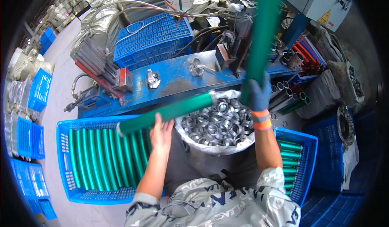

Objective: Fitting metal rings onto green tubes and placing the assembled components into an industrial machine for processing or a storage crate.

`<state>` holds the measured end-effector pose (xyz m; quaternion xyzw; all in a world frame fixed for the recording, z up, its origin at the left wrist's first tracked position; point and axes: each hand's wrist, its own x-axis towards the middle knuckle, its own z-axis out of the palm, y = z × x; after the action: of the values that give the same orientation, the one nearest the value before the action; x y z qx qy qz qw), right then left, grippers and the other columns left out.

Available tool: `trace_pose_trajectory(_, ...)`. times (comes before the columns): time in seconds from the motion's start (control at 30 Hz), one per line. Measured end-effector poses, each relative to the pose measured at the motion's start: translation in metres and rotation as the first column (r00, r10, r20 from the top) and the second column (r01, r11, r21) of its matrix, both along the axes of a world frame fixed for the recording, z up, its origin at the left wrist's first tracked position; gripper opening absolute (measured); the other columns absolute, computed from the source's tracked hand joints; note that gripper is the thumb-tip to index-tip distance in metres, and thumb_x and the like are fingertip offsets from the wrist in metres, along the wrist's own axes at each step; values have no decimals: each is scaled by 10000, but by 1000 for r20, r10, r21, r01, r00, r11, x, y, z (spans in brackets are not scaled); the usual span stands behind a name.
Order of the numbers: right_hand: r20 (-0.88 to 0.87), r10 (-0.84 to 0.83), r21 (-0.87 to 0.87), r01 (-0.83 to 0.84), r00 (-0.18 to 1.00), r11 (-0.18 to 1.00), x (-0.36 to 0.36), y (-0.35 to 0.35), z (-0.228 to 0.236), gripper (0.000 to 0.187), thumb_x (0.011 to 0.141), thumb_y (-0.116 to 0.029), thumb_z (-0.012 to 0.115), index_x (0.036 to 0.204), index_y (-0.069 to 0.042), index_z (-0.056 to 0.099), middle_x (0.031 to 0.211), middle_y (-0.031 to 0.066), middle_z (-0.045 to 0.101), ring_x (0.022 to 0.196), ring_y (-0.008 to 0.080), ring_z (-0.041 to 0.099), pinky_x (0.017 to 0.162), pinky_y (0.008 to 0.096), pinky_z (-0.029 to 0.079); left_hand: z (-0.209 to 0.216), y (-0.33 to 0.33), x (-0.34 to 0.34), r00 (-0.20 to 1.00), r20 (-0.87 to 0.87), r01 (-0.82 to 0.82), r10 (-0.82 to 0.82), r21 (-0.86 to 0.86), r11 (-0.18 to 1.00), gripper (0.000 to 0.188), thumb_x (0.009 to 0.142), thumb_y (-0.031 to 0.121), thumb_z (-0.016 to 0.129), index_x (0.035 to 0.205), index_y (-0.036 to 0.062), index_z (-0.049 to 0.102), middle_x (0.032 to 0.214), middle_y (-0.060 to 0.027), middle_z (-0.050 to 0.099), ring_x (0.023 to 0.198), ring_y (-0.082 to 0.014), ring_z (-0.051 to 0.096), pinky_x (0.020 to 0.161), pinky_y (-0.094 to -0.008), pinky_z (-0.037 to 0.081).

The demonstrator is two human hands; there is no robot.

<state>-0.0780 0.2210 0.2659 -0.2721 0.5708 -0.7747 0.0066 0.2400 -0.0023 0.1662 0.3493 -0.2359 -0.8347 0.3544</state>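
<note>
My bare left hand (161, 133) is closed on a shiny green metal tube (170, 110), which tilts up to the right with silvery rings at both ends. My right hand (259, 95), in a blue-grey glove with an orange cuff, grips a second green tube (261, 36) near its lower end. That one stands nearly upright, reaches past the top of the view and is blurred. Between my hands is a white sack (214, 149) full of loose silvery metal rings (219, 123). The left tube's far end overlaps the sack's rim.
At left, a blue crate (63, 162) holds a row of green tubes; another blue crate (310, 162) with tubes stands at right. Ahead runs a blue metal bench (174, 83) with clamp fixtures. An upturned blue crate (154, 32) and a grey control cabinet (320, 2) are beyond.
</note>
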Motion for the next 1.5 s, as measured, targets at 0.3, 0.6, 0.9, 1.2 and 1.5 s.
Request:
trace_pose_trajectory(0.3, 327, -45, -250, 133, 944, 959, 89, 199, -32, 854, 1061, -528, 670, 1669, 39, 476, 1205, 187, 723, 986, 271, 718, 845, 402, 617, -11, -122, -235, 999, -7, -45, 45, -87, 995, 608, 1040, 357, 910, 1486, 43, 640, 1433, -190, 748, 1392, -382, 714, 1228, -572, 549)
trace_pose_trajectory(0.6, 394, -73, -221, 172, 916, 960, 128, 263, -39, 621, 1111, -502, 631, 1433, 29, 612, 1195, 217, 707, 999, 300, 708, 856, 403, 604, -62, -157, -258, 993, 116, 6, -3, -25, 1000, 760, 1026, 480, 898, 1545, 15, 594, 1522, -266, 657, 1454, -439, 650, 1278, -615, 508)
trace_pose_trajectory(0.9, 473, -36, -265, 181, 880, 947, 149, 265, -37, 601, 1141, -508, 604, 1434, 16, 646, 1230, 199, 736, 994, 252, 729, 848, 361, 611, -49, -135, -211, 985, 167, -37, 51, -84, 996, 720, 1063, 467, 861, 1547, 6, 593, 1546, -257, 687, 1420, -465, 694, 1164, -605, 576)
trace_pose_trajectory(1.2, 145, -735, 315, 673, 663, 669, 195, 497, -85, 430, 1101, -203, 773, 1461, 14, 679, 1209, 139, 801, 1003, 232, 772, 905, 383, 641, -149, -147, 17, 843, 378, -26, 383, -683, 730, 458, 1038, 204, 860, 1375, -83, 739, 1254, -217, 821, 1024, -320, 825, 818, -389, 677)
trace_pose_trajectory(1.5, 159, -987, 923, 353, 19, 156, 386, 680, -258, 547, 942, -326, 939, 1310, 48, 786, 1217, 235, 846, 1100, 303, 823, 968, 438, 651, -216, -14, 275, -164, 652, 906, 741, -198, 375, 988, 931, 621, 888, 1527, -113, 602, 1531, -434, 617, 1423, -581, 619, 1176, -653, 537)
